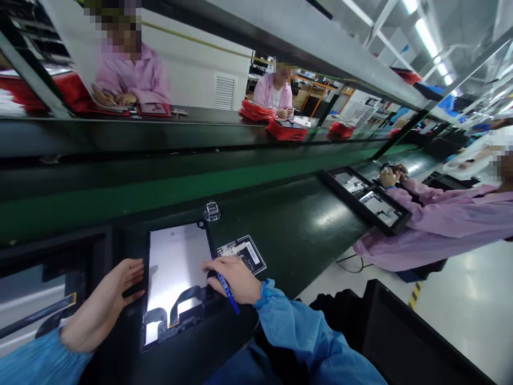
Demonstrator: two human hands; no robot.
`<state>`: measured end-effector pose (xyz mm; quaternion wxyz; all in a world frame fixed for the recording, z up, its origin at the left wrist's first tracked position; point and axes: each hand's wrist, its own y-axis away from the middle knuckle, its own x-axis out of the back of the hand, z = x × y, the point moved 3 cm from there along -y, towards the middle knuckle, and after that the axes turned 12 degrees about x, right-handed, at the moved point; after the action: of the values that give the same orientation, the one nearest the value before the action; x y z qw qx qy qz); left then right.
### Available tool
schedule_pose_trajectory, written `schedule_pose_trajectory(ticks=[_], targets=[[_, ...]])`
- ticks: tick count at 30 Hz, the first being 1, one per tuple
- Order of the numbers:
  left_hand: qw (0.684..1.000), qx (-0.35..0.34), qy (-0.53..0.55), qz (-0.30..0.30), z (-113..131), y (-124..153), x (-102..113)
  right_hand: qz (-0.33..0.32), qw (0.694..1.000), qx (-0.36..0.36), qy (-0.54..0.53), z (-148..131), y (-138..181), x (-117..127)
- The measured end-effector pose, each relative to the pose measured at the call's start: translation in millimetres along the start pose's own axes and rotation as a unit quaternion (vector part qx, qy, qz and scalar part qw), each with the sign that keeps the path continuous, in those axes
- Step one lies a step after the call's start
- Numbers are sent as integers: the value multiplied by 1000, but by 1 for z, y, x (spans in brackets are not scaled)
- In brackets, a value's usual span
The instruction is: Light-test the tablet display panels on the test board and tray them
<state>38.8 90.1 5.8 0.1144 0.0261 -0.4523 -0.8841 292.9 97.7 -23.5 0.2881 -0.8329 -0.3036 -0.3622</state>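
Observation:
A tablet display panel (176, 267) lies silvery back up on the dark green bench, with black flex cables near its lower end. Beside its left edge is my left hand (108, 299), fingers stretched and thumb apart, holding nothing; whether the fingertips touch the edge I cannot tell. My right hand (234, 278) is closed around a slim blue pen-like tool (228, 294) with pale lettering, at the panel's right edge. Partly under that hand lies a black card with white print (252, 254). A small clear round piece (212, 210) sits beyond the panel's top right corner.
At left, a black tray (106, 256) holds another panel with a flex cable. Further right stands a two-section black tray (374, 214) with panels, near a co-worker's hands (390, 175). Across the line, people in pink sit by red stacks (286, 130). A black bin (409, 331) is at lower right.

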Motion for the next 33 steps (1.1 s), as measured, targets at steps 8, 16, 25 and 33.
schedule_pose_trajectory(ticks=[8,16,25,33], targets=[[982,-76,97,-145,23,51,-57,143,969,-48,-197,-13,-17,31],[905,-239,-133,-326,-3,53,-84,230,957,-129,-120,-16,-12,94],[979,-40,130,-150,-7,12,-32,354,881,-198,-243,0,-24,73],[950,42,254,-174,-6,13,-21,287,885,-129,-343,-18,-51,45]])
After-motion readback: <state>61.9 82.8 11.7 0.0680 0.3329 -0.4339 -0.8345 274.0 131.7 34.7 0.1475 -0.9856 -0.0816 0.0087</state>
